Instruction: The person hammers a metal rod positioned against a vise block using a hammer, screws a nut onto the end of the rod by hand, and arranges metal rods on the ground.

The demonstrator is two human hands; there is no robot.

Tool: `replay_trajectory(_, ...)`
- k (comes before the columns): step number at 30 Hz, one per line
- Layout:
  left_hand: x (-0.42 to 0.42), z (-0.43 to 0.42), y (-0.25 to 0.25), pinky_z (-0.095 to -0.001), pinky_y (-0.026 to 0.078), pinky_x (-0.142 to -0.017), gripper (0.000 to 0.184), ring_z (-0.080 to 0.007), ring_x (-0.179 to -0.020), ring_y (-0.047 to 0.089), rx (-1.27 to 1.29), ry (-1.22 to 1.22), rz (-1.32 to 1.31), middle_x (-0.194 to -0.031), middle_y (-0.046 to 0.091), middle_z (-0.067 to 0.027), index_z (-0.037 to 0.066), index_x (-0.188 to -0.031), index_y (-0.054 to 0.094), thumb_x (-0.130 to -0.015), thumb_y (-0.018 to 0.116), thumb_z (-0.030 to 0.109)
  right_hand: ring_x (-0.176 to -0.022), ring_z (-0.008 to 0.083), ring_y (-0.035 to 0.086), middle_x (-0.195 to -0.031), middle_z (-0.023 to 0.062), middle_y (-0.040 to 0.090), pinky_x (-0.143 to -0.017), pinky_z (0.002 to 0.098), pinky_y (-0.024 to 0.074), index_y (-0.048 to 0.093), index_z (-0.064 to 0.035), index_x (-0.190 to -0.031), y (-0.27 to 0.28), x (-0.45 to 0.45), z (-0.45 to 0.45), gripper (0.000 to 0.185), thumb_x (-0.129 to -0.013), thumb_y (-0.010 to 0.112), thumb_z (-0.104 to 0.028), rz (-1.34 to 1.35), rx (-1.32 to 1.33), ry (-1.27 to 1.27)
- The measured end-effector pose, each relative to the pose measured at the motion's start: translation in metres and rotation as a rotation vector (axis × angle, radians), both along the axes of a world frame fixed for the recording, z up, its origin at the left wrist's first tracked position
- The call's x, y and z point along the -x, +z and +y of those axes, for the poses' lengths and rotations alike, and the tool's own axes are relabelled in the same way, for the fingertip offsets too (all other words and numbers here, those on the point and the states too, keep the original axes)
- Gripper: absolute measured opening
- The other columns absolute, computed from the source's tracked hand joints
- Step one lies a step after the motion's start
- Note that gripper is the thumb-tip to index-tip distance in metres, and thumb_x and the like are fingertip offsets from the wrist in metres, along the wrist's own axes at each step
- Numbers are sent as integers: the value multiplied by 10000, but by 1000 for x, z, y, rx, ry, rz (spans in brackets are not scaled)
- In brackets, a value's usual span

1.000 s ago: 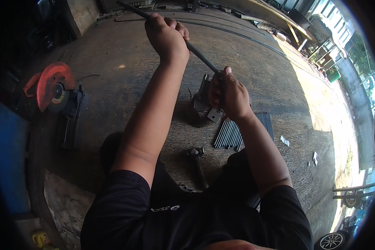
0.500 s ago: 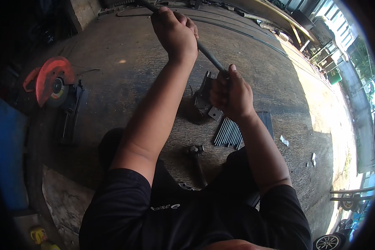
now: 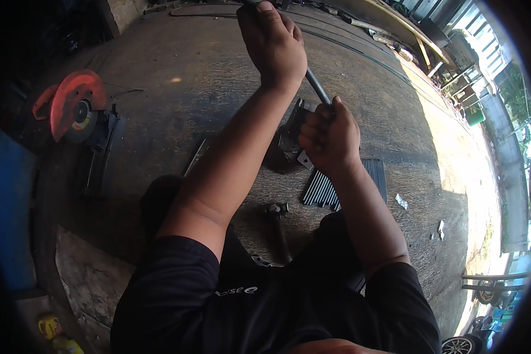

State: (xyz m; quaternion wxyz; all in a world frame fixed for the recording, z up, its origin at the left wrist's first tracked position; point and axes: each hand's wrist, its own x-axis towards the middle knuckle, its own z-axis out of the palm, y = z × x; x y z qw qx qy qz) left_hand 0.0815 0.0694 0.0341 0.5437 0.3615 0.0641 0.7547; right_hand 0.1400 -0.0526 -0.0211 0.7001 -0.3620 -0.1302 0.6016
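Observation:
Both fists are wrapped round a long dark metal bar (image 3: 318, 87) that slants from the top of the view down toward the middle. My left hand (image 3: 274, 47) grips it high up, near the top edge. Lower down, my right hand (image 3: 330, 133) is closed round the bar, right beside a dark metal block with a plate (image 3: 289, 134) on the floor. Whether the bar's lower end touches that block is hidden by the right hand. Next to my right forearm lies a row of short metal rods (image 3: 323, 187). A hammer (image 3: 279, 227) rests between my legs.
A red-guarded cut-off saw (image 3: 79, 112) stands on the left. Thin metal rods (image 3: 197, 154) lie beyond my left knee. Long bars (image 3: 360, 50) cross the far floor. Scraps of foil (image 3: 401, 201) lie right, and a yellow object (image 3: 50, 325) sits at lower left.
My left hand has swung to the right and slightly up with the bar, so the bar stands steeper. My right hand has shifted only a little. Thin rods behind the left arm now show.

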Motion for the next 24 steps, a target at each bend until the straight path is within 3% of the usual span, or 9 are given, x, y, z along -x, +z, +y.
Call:
replay_trajectory(5,-6,0,-3,-228,277,-362,278,-75,-420,302,-116,-115,-53,-595,317,41,147,-859,361,-1003,455,366,-447,104,230,-573,-32,273,-392,257,192,364,-159,-731,-7,-8,1,385,-1012,281,-408,218,42,179)
replay_trajectory(9,-3,4,-5,-248,284,-345,324,-88,-406,312,-72,-37,-17,-585,314,31,133,-845,360,-1001,438,406,-453,108,245,-578,-28,284,-395,263,194,365,-159,-732,-2,-2,-1,389,-1011,270,-413,73,46,92)
replay_trajectory(14,6,12,3,-265,291,-342,350,-103,-390,319,36,34,-27,-563,309,24,124,-830,358,-1003,415,423,-493,134,311,-618,-6,335,-442,312,273,487,-94,-846,18,4,-8,393,-1007,290,-394,-88,-67,51)
replay_trajectory(21,16,4,18,-275,298,-357,337,-101,-395,324,-85,64,-104,-561,325,32,141,-843,363,-993,441,432,-662,149,399,-743,1,418,-591,291,356,536,-53,-1013,15,-17,-11,391,-1018,341,-392,-16,-235,225)
replay_trajectory(23,18,4,19,-276,298,-356,330,-101,-394,325,-297,-412,-467,-563,330,32,144,-845,366,-992,448,429,-698,147,413,-796,13,455,-630,291,367,534,-58,-1087,16,-21,-14,355,-1010,402,-378,67,-241,233)
replay_trajectory(24,18,2,20,-276,298,-356,330,-101,-394,325,-297,-415,-466,-563,330,32,144,-845,366,-992,448,429,-698,147,413,-796,13,455,-630,291,367,534,-58,-1087,14,-24,-15,355,-1010,402,-378,67,-242,231)
